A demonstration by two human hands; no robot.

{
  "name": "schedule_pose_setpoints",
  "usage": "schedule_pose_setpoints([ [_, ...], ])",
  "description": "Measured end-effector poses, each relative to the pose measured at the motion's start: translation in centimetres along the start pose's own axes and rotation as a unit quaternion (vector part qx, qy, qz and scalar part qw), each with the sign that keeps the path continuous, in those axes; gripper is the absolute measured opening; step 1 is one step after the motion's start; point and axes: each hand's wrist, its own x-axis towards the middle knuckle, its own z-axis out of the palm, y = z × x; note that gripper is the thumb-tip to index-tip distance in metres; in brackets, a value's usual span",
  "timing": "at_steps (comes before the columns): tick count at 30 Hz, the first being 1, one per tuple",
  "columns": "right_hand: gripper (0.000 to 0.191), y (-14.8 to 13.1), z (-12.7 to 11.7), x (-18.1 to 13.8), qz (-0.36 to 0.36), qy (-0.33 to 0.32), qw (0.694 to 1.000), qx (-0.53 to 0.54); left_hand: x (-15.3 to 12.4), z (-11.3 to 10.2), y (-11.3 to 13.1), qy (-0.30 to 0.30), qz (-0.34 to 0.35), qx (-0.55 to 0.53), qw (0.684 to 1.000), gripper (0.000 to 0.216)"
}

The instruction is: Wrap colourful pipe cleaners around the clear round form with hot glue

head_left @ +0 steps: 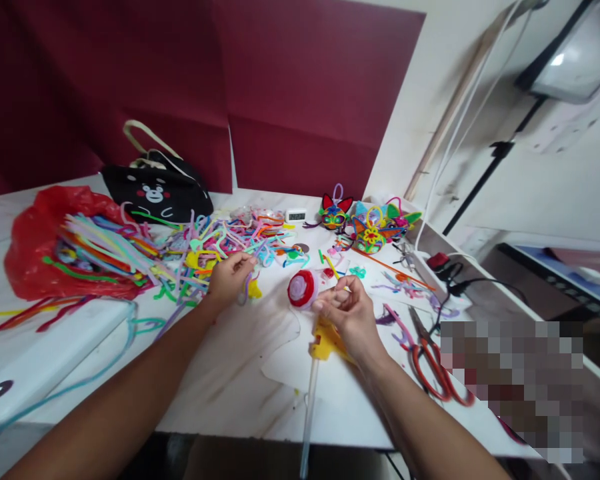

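— What does the person hold?

— A red and white pipe-cleaner rosette point(301, 288), pinched at its right edge by the right hand point(349, 312); the fingertips cover the spot they grip. It sits just above the white table point(220, 380).

— And the left hand point(227, 279)?

— It is curled at the edge of the loose pipe cleaners point(205, 243), fingers closed on a purple strand point(244, 293); how much of it lies inside the hand is hidden.

— Anything else nearby?

— A yellow glue gun point(323, 343) lies partly under the right wrist. Red-handled scissors point(433, 363) lie to the right, their handles near a blurred patch.
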Motion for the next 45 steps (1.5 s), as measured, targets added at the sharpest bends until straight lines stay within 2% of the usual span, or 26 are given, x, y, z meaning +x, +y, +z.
schedule_pose_setpoints([
  [5,0.057,0.2,0.0,-0.1,0.034,-0.017,0.999,0.027,-0.2,-0.2,0.1,-0.012,0.013,0.008,1.000,0.027],
  [12,0.054,0.1,0.0,-0.1,0.036,-0.022,0.998,0.052,-0.3,-0.2,0.2,-0.013,0.026,0.022,0.999,0.027],
  [24,0.045,0.4,-0.2,0.0,0.059,-0.105,0.985,0.125,-0.5,-0.2,-0.3,-0.030,0.084,0.053,0.995,0.028],
  [29,0.044,1.4,-0.1,-0.2,0.082,-0.139,0.981,0.109,-0.4,-0.1,-0.7,-0.039,0.124,0.059,0.990,0.027],
  [35,0.051,2.1,0.9,-0.3,0.129,-0.167,0.974,0.083,-0.3,-0.1,-1.0,-0.046,0.161,0.044,0.985,0.026],
  [38,0.052,1.8,1.8,-0.2,0.156,-0.186,0.969,0.046,-0.2,-0.2,-1.2,-0.052,0.176,0.030,0.982,0.025],
  [40,0.046,1.5,2.1,-0.1,0.154,-0.206,0.966,-0.028,-0.2,-0.2,-1.3,-0.059,0.187,0.019,0.980,0.026],
  [42,0.037,1.4,2.3,0.3,0.110,-0.213,0.958,-0.159,-0.2,-0.2,-1.3,-0.068,0.195,0.007,0.978,0.025],
  [45,0.024,1.6,2.1,1.6,0.029,-0.181,0.928,-0.325,-0.3,-0.2,-1.5,-0.077,0.205,-0.008,0.976,0.024],
])
